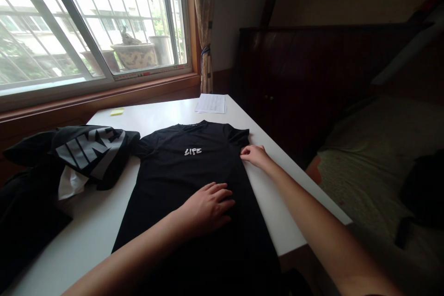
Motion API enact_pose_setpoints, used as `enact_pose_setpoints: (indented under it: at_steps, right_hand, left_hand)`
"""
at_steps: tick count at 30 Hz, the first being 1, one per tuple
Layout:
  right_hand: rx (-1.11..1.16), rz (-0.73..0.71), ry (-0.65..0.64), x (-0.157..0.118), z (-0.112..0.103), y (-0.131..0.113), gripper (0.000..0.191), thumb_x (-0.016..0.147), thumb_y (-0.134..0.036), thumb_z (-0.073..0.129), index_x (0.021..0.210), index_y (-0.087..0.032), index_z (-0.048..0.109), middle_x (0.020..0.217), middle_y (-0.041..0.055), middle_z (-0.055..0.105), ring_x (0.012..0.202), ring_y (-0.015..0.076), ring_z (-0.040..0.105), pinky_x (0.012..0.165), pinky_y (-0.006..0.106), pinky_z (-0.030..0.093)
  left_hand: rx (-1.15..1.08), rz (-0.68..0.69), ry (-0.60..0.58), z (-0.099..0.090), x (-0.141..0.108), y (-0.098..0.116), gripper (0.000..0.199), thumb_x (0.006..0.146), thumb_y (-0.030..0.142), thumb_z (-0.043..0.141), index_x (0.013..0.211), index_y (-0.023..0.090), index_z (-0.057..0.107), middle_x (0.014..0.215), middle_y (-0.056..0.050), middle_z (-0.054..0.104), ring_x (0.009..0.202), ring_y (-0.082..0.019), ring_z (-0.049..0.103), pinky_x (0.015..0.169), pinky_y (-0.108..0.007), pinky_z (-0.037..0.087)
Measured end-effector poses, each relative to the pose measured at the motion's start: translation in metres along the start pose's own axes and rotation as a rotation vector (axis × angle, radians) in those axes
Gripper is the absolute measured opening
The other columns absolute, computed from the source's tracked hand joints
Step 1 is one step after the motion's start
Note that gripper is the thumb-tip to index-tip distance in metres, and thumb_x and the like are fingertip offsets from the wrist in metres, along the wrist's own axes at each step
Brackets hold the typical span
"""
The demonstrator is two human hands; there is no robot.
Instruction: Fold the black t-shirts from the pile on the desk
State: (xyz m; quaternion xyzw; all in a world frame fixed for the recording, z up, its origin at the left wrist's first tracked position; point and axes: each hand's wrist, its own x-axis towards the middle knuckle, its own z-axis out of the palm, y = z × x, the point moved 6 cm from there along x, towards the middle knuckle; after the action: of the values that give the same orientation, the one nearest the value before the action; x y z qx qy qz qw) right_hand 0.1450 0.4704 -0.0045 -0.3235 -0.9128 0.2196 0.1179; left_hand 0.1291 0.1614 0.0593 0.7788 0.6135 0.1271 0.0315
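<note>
A black T-shirt [187, 175] with white lettering on its chest lies spread out on the white table [294, 185], its collar toward the far side. My left hand [210, 206] rests on the shirt's lower front, fingers spread and pointing right. At the shirt's right edge, just below the sleeve, my right hand [255, 155] has its fingers pinched together on the fabric. The shirt's lower part runs toward me into shadow, partly behind my left forearm.
Dark clothing [100, 152] with large grey letters is heaped at the table's left. Papers [211, 103] and a yellow sticky pad [117, 112] lie at the far edge. Beyond are a barred window and a curtain [206, 32]; a bed [367, 162] stands to the right.
</note>
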Motion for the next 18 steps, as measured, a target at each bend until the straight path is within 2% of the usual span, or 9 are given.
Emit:
enact_pose_setpoints:
  at_steps: [3, 6, 10, 13, 18]
  right_hand:
    - [0.009, 0.016, -0.024, 0.008, -0.002, 0.006, 0.01, 0.071, -0.035, 0.075, 0.078, -0.029, 0.077, 0.082, -0.0033, 0.077, 0.091, 0.0237, 0.067, 0.091, 0.037, 0.047]
    - [-0.007, 0.034, -0.01, 0.016, -0.006, 0.012, 0.011, 0.074, -0.036, 0.073, 0.081, -0.029, 0.077, 0.084, -0.0018, 0.077, 0.094, 0.0238, 0.067, 0.095, 0.037, 0.045]
    - [-0.048, 0.075, 0.08, 0.029, -0.01, 0.017, 0.034, 0.084, -0.054, 0.065, 0.091, -0.023, 0.076, 0.1, 0.006, 0.076, 0.103, 0.0269, 0.064, 0.1, 0.043, 0.041]
    - [-0.067, 0.139, 0.098, 0.038, -0.006, 0.02, 0.046, 0.082, -0.066, 0.064, 0.094, -0.023, 0.075, 0.105, 0.0069, 0.075, 0.106, 0.0292, 0.062, 0.096, 0.043, 0.042]
    - [-0.095, 0.207, 0.057, 0.053, 0.003, 0.022, 0.026, 0.08, -0.05, 0.069, 0.09, -0.028, 0.078, 0.094, 0.0033, 0.077, 0.105, 0.0297, 0.061, 0.091, 0.04, 0.044]
  left_hand:
    - [-0.015, 0.062, -0.018, 0.018, 0.026, 0.017, 0.053, 0.1, 0.05, 0.053, 0.145, 0.022, 0.052, 0.152, -0.01, 0.052, 0.145, -0.029, 0.043, 0.12, -0.049, 0.037]
    - [0.013, 0.043, -0.024, 0.036, 0.039, 0.019, 0.061, 0.101, 0.054, 0.048, 0.151, 0.018, 0.045, 0.16, -0.014, 0.04, 0.149, -0.032, 0.036, 0.12, -0.052, 0.035]
    - [0.024, 0.045, -0.002, 0.053, 0.038, 0.019, 0.066, 0.103, 0.057, 0.041, 0.155, 0.016, 0.038, 0.163, -0.016, 0.034, 0.152, -0.032, 0.029, 0.123, -0.054, 0.028]
    - [0.019, 0.042, 0.03, 0.058, 0.033, 0.02, 0.064, 0.104, 0.057, 0.038, 0.155, 0.019, 0.038, 0.165, -0.015, 0.031, 0.154, -0.032, 0.025, 0.125, -0.055, 0.022]
    - [-0.001, 0.073, 0.022, 0.056, 0.032, 0.027, 0.063, 0.104, 0.057, 0.037, 0.156, 0.021, 0.037, 0.166, -0.013, 0.029, 0.154, -0.032, 0.023, 0.125, -0.058, 0.018]
